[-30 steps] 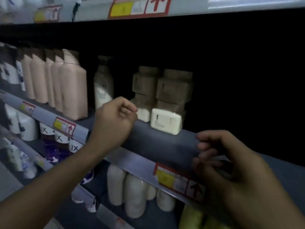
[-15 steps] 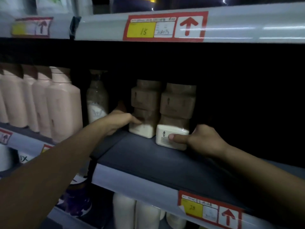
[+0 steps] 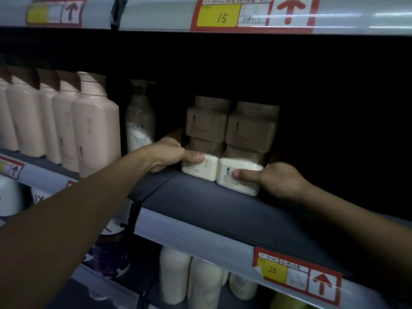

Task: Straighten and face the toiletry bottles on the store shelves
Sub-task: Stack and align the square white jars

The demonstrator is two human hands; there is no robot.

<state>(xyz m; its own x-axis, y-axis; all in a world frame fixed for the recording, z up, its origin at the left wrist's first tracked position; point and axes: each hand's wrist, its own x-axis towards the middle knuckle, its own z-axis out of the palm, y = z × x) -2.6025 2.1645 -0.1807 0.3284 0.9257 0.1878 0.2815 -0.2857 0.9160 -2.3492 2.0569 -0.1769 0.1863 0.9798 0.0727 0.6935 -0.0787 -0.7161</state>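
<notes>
Toiletry bottles, two squat cream-and-brown ones (image 3: 223,150), are now gripped at their bases: left hand (image 3: 169,156) and right hand (image 3: 276,179), free a second ago, ready to draw them forward.

Both arms are reaching forward; the left hand (image 3: 169,152) and the right hand (image 3: 276,179) are each gripping, thumbs pointing inward.

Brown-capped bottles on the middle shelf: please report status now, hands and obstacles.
Left hand grips left brown-capped bottle at its base. Right hand grips right brown-capped bottle, thumb on label. Both upright, touching, set back from shelf edge. Nothing blocking.
</notes>
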